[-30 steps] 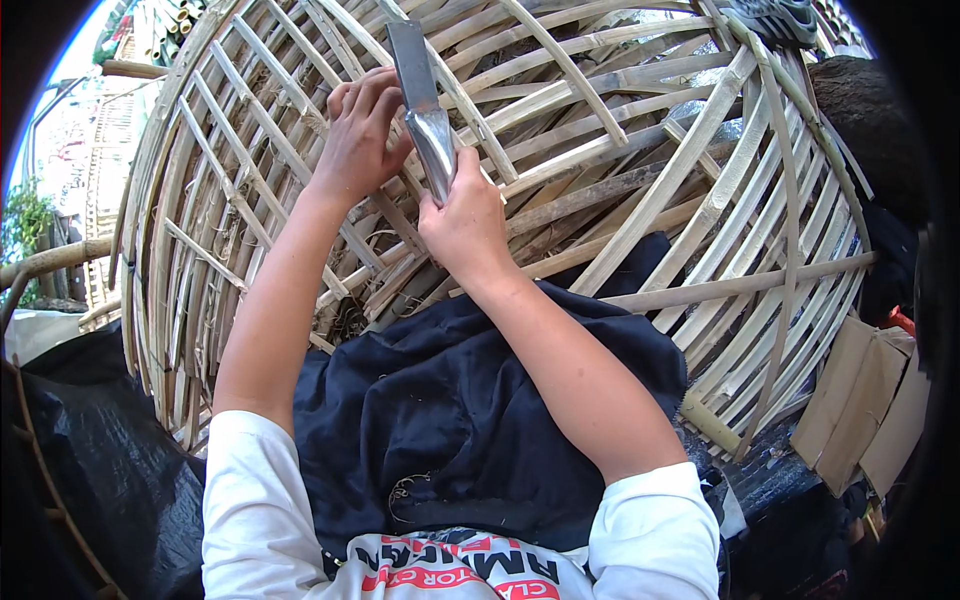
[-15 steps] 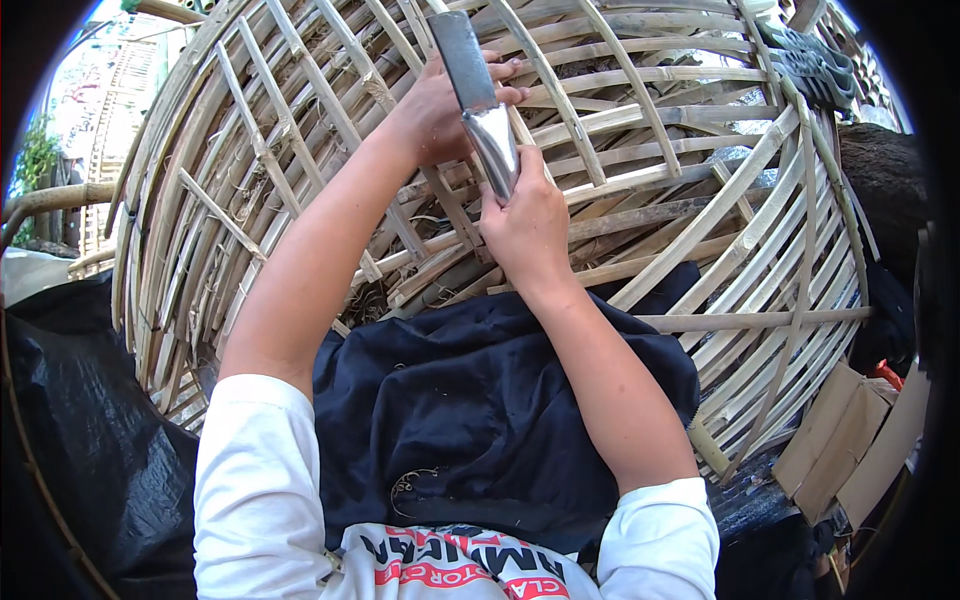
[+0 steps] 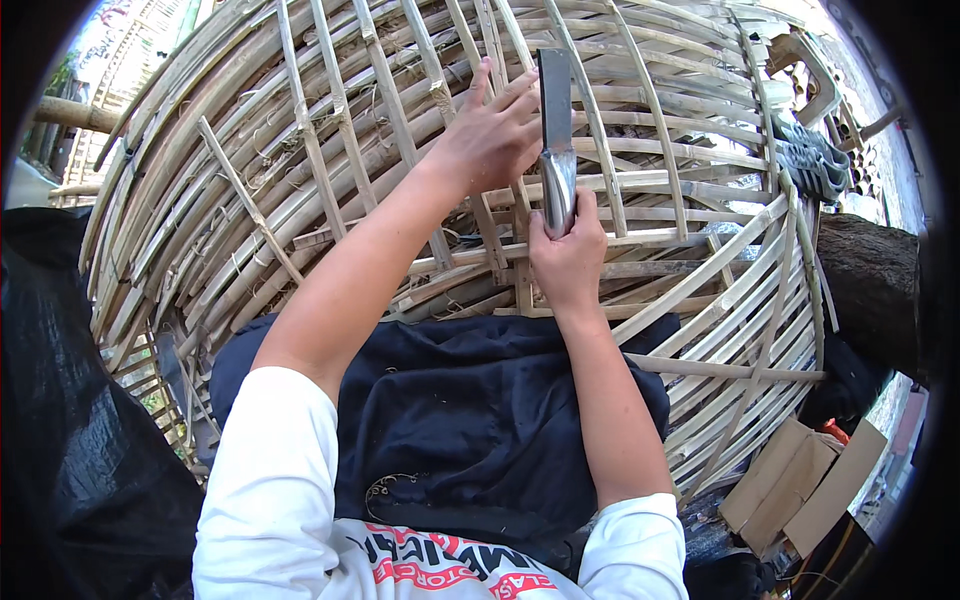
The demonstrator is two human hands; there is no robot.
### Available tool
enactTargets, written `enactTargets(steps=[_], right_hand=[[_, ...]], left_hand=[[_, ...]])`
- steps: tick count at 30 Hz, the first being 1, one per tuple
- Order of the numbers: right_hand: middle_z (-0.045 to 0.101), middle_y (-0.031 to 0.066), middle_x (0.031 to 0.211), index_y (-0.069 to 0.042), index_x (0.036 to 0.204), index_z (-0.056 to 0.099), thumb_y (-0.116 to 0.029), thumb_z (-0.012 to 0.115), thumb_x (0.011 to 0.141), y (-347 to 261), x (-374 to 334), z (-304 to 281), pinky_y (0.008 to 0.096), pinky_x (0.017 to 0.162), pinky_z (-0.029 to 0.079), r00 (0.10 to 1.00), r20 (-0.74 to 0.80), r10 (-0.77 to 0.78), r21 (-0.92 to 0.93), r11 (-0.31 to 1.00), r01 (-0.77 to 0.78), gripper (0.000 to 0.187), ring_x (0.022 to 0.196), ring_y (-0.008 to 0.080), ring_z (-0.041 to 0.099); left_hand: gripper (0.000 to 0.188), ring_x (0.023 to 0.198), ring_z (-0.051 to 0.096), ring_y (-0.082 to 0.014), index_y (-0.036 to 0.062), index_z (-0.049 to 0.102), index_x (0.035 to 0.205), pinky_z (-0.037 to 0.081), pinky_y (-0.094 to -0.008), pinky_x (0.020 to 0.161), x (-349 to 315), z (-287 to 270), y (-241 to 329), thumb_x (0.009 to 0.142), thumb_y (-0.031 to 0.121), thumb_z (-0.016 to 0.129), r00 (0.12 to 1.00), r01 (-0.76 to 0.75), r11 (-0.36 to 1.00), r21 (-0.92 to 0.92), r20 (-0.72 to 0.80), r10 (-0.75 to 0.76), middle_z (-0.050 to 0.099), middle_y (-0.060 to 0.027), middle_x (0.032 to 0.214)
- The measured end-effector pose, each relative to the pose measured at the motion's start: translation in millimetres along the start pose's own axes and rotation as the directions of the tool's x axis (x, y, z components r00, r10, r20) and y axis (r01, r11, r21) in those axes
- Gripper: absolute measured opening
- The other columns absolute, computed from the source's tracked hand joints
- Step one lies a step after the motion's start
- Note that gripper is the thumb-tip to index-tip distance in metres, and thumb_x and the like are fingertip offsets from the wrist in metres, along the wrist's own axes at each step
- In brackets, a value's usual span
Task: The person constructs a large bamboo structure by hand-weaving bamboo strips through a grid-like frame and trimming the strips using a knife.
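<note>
A large curved lattice of split bamboo strips (image 3: 330,150) spreads in front of me, its slats woven across one another. My right hand (image 3: 572,262) is closed around the shiny metal handle of a broad-bladed knife (image 3: 557,100), whose dark, square-ended blade points away from me over the strips. Just left of the blade, my left hand (image 3: 492,142) rests on the upright strips with its fingers stretched out and apart. The blade covers part of its fingertips. Dark cloth (image 3: 450,400) covers my lap below the lattice's near edge.
Black plastic sheeting (image 3: 80,400) hangs at the left. To the right are a grey striped shoe (image 3: 812,165), a thick dark log (image 3: 865,280) and an opened cardboard box (image 3: 780,480). A bamboo pole (image 3: 75,115) juts in at the far left.
The view has shifted. The knife and my right hand now sit farther right and lower in the picture, with the blade more upright. My left hand's fingers have spread, and its index finger points upward.
</note>
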State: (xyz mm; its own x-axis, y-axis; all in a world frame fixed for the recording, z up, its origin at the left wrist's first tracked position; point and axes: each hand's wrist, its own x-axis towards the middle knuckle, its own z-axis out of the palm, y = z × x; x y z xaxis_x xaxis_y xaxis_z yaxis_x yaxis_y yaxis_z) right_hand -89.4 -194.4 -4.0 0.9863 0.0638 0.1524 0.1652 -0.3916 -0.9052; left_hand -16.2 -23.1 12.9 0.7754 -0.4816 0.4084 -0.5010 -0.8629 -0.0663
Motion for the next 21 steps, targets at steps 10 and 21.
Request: enactTargets(steps=[10,21], right_hand=[[0.066,0.0237,0.078,0.003,0.112,0.054,-0.013,0.078,0.075,2.5,2.3,7.9,0.0435,0.068,0.053,0.999,0.039,-0.037,-0.111,0.993,0.041,0.047,0.075,0.0393,0.068],[0.067,0.0234,0.079,0.002,0.113,0.054,-0.012,0.074,0.080,-15.5,-4.1,9.9,0.0435,0.067,0.053,0.998,0.046,-0.041,-0.271,0.961,0.052,0.041,0.073,0.0381,0.069]], left_hand=[[0.033,0.105,0.061,-0.0231,0.0099,0.059,0.109,0.028,-0.0426,0.109,-97.4,-46.2,20.3,0.079,0.020,0.071,0.928,0.373,0.897,-0.237,0.111,-0.357,0.067,-0.0069,0.096],[0.029,0.104,0.062,-0.0259,0.0045,0.063,0.095,0.026,-0.0479,0.112,-101.2,-45.1,4.0,0.079,0.024,0.076,0.887,0.350,0.926,-0.142,0.369,-0.278,0.067,-0.0128,0.093]])
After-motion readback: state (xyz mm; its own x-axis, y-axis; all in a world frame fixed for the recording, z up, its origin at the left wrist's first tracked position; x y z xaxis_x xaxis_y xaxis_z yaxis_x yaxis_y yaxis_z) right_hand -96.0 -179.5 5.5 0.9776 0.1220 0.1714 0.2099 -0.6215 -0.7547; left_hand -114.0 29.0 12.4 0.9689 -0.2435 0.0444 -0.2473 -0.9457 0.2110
